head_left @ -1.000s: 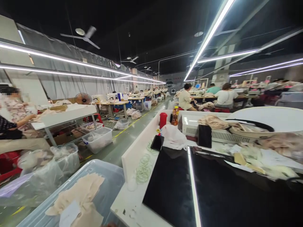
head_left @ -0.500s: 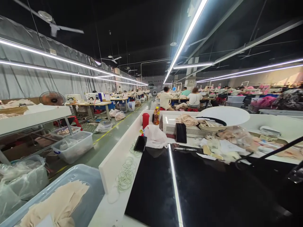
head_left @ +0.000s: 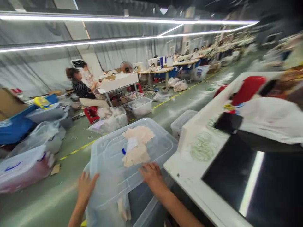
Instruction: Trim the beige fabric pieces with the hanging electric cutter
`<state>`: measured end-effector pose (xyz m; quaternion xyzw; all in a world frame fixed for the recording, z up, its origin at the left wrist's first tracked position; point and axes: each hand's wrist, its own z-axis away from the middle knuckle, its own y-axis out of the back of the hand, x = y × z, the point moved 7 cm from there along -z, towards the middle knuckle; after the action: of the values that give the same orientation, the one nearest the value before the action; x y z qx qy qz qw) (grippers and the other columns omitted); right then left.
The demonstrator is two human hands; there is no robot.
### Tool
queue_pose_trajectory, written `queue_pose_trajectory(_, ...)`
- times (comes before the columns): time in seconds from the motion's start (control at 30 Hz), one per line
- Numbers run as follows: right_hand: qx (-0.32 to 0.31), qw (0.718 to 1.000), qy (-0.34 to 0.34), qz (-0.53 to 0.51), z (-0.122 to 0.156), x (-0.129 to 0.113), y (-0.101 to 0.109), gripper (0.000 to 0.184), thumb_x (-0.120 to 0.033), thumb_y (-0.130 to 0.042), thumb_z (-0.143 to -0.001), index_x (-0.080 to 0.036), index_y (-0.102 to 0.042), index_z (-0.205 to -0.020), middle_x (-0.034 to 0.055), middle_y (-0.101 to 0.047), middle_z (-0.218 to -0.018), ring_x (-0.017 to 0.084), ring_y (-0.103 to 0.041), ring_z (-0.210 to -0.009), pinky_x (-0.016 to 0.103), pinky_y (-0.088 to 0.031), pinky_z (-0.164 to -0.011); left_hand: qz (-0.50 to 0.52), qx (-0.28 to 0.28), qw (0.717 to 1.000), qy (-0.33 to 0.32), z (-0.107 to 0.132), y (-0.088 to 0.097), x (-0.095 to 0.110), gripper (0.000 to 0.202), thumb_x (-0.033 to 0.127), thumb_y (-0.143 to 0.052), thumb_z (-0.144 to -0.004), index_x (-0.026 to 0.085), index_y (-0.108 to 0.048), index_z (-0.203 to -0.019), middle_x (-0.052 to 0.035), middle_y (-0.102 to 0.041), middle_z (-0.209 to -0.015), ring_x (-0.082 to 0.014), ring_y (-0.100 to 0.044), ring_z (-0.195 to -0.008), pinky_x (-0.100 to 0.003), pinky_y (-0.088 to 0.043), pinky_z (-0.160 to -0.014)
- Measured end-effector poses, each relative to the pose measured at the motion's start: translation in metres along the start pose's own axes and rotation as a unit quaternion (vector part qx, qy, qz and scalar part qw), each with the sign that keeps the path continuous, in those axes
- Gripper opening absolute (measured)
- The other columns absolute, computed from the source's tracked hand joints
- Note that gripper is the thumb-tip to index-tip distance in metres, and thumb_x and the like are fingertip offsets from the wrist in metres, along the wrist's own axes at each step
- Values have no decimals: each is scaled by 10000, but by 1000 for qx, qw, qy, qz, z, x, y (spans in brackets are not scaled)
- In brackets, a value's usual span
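Note:
A clear plastic bin lid (head_left: 111,164) lies tilted over a clear bin just left of the white worktable (head_left: 189,170). Beige fabric pieces (head_left: 137,145) and a white slip rest on the lid. My left hand (head_left: 85,186) is at the lid's left edge, thumb on top and fingers round the rim. My right hand (head_left: 151,175) lies flat on the lid's near right part, fingers spread, just below the fabric. More beige fabric (head_left: 123,208) shows inside the bin under the lid.
The worktable carries a black mat (head_left: 232,170), pale elastic loops (head_left: 203,146), a black phone (head_left: 228,123), a white bag (head_left: 272,119) and a red bottle (head_left: 248,90). A small bin (head_left: 182,121) and other bins stand along the aisle. A seated person (head_left: 81,88) works at left.
The view swung down and left from the worktable to the bin. Both hands came into view and landed on the lid.

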<state>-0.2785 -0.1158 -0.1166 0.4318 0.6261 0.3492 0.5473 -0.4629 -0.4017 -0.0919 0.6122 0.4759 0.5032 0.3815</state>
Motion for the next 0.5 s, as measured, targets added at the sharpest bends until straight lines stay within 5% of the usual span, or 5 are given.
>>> queue_pose_trajectory(0.1, -5, 1000, -5, -15, 1, 7, -12, 387, -273, -752, -987, -229, -688, -1366, 104, -676, -1427, 326, -580, -1364, 609, -358, -1202, 9, 18, 999, 34, 17, 8, -35, 450, 406, -658, -1016, 174, -579, -1394, -142, -548, -1488, -345, -531, -1378, -606, -440, -1142)
queue_pose_trajectory(0.2, 6, 1000, -7, -16, 5, 8, -12, 409, -229, -763, -970, -264, -699, -1372, 90, -703, -1400, 310, -596, -1342, 569, -357, -1204, 46, 37, 998, -9, 56, 14, -24, 546, 409, -304, -1081, 60, -458, -1472, -253, -372, -1600, -386, -245, -1564, -605, -272, -1251)
queue_pose_trajectory(0.23, 12, 1000, -9, -14, 5, 7, -11, 416, -202, -759, -965, -287, -706, -1369, 83, -709, -1395, 302, -603, -1331, 546, -360, -1204, 62, 19, 997, -41, 76, 14, -16, 579, 429, -209, -1080, 77, -481, -1451, -241, -405, -1579, -365, -268, -1557, -576, -267, -1260)
queue_pose_trajectory(0.4, 32, 999, -25, -5, 7, 5, -10, 476, -101, -721, -946, -335, -715, -1361, 56, -715, -1393, 268, -590, -1326, 455, -324, -1228, 105, -280, 924, -240, 195, -21, 32, 330, 440, -435, -990, 299, -733, -984, -43, -731, -1135, -209, -692, -1086, -281, -539, -974)
queue_pose_trajectory(0.5, 34, 999, -29, -10, 9, 3, -11, 463, -120, -721, -951, -328, -707, -1365, 54, -714, -1385, 261, -581, -1330, 444, -299, -1237, 64, -405, 888, -209, 216, -59, 36, 197, 282, -569, -998, 287, -731, -1110, -24, -755, -1145, -186, -713, -1067, -300, -543, -989)
